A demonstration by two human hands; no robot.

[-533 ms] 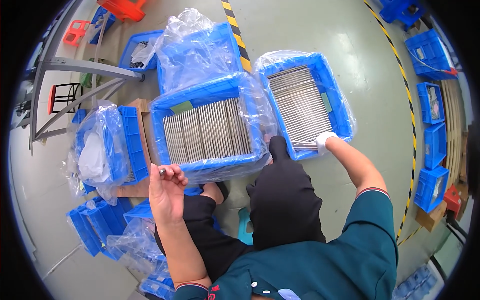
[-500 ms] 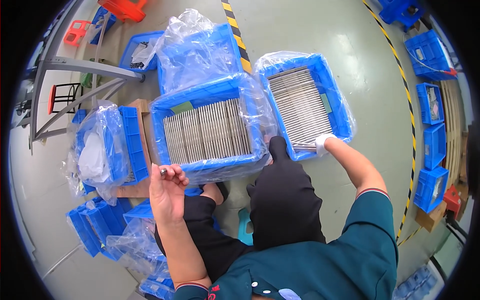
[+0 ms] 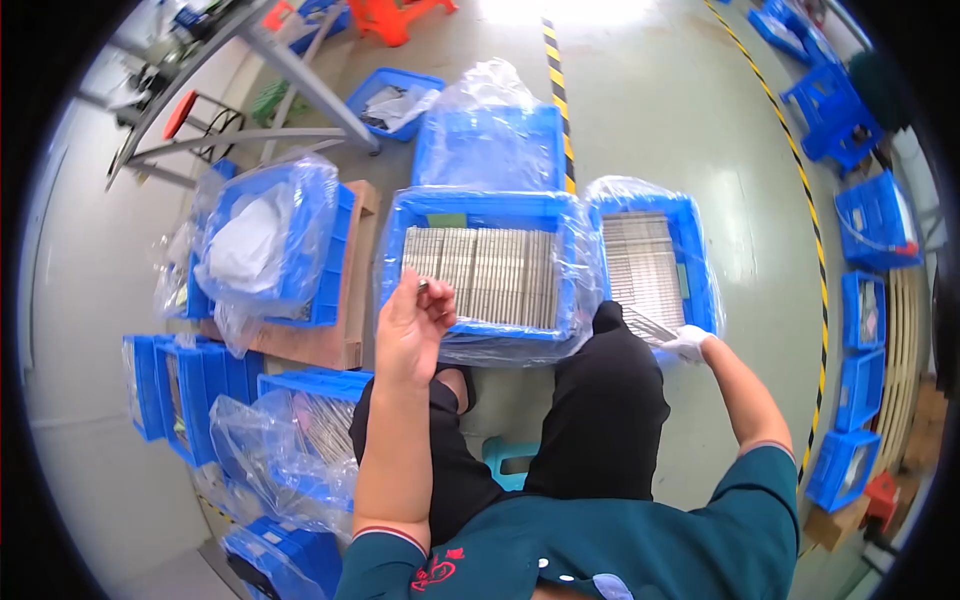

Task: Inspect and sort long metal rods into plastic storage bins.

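The white-gloved right hand [image 3: 688, 344] grips thin silvery metal rods [image 3: 648, 326] at the rectangular blue plastic bin's [image 3: 703, 262] near end, best kept gathered and level, while the bare left hand [image 3: 412, 322] curls around a small metallic piece [image 3: 422, 286].

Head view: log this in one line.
left hand: raised, holds metal piece | right hand: gloved, holds metal rods | bin by right hand: rods | bin by left hand: rods

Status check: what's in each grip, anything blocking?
Left grip: raised, holding a metal piece. Right grip, white-gloved: on metal rods at the right bin. Right knee hides that bin's near-left corner.
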